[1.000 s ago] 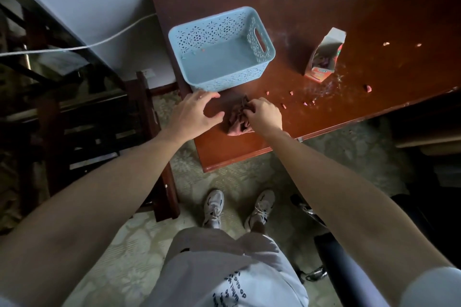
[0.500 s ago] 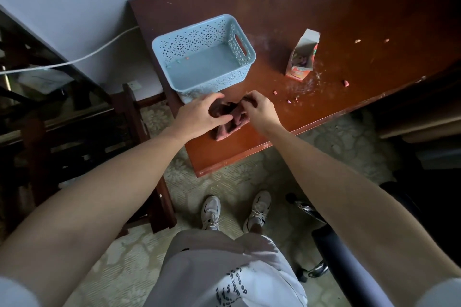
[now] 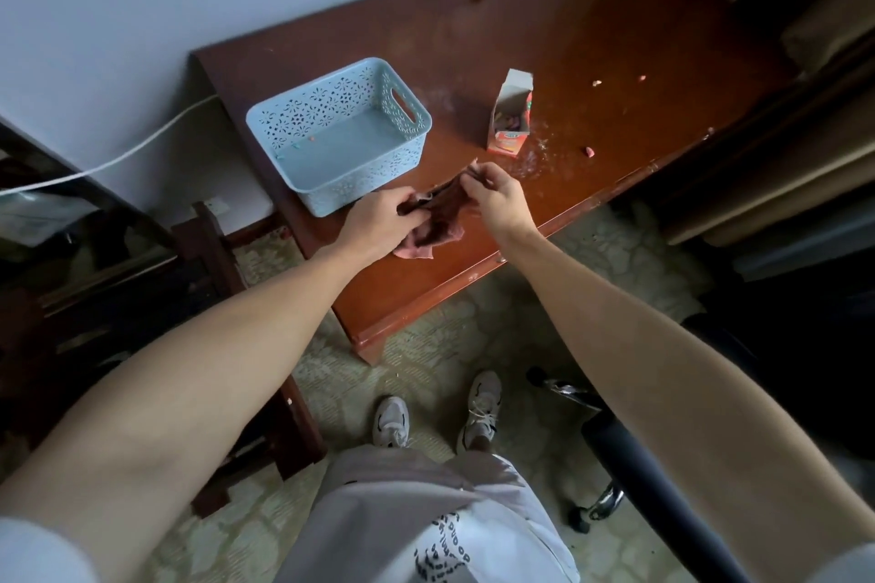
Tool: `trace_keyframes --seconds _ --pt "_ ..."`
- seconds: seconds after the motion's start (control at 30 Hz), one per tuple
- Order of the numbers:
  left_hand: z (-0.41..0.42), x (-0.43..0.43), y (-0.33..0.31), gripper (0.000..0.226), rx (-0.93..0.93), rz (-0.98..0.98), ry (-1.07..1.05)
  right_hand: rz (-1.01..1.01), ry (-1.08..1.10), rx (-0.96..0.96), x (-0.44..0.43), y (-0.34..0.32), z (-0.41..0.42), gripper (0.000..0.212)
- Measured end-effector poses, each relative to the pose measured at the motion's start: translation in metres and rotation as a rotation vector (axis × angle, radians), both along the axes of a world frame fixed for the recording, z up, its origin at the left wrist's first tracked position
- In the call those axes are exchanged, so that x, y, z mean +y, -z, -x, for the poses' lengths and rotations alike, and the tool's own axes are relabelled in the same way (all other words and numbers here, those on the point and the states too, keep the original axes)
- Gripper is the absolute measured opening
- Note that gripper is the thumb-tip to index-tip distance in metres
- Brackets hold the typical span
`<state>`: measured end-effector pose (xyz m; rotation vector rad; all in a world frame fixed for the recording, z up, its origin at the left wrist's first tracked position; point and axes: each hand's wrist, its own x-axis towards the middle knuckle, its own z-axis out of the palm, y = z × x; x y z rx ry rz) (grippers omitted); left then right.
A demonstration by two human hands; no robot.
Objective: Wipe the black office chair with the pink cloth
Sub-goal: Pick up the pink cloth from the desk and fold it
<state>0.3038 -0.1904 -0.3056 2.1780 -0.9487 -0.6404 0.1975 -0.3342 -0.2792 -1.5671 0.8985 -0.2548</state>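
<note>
The pink cloth hangs between both hands just above the near corner of the red-brown desk. My left hand pinches its left edge and my right hand pinches its upper right corner, so the top edge is stretched between them. The lower part of the cloth droops onto the desk. Dark and partly hidden by my right arm, the black office chair stands at the lower right, with its armrest and chrome base showing.
A light blue perforated basket sits empty on the desk beside my left hand. A small opened carton stands right of it among scattered crumbs. A dark wooden stool stands left of the desk.
Both hands have lifted the crumpled cloth off the desk and pulled it apart, spreading it between them. The view has also shifted, showing more of the desk.
</note>
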Motion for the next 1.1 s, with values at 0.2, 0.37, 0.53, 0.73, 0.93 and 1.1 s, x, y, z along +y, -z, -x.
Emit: trace_keyframes --seconds 0.2,0.37,0.53,0.73,0.93,1.1 --pt "0.011 -0.021 -0.016 0.027 0.027 0.089 -0.04 -0.155 0.142 -0.007 -0.002 -0.015 0.023 0.034" --pt "0.029 -0.037 -0.032 0.033 0.006 0.129 -0.029 -0.23 0.146 0.065 -0.004 -0.021 0.047 0.043" --pt "0.053 -0.055 -0.046 0.039 0.048 0.145 -0.006 -0.208 0.211 0.024 -0.007 -0.028 0.079 0.024" --pt "0.085 -0.078 -0.056 0.03 0.14 0.175 0.16 -0.179 0.415 -0.032 -0.018 -0.034 0.126 0.013" --pt "0.13 -0.104 -0.065 0.03 0.132 0.128 0.248 -0.172 0.563 -0.126 -0.037 -0.044 0.178 0.02" --pt "0.176 -0.12 -0.078 0.044 0.064 0.017 0.319 -0.162 0.631 -0.224 -0.041 -0.061 0.23 0.016"
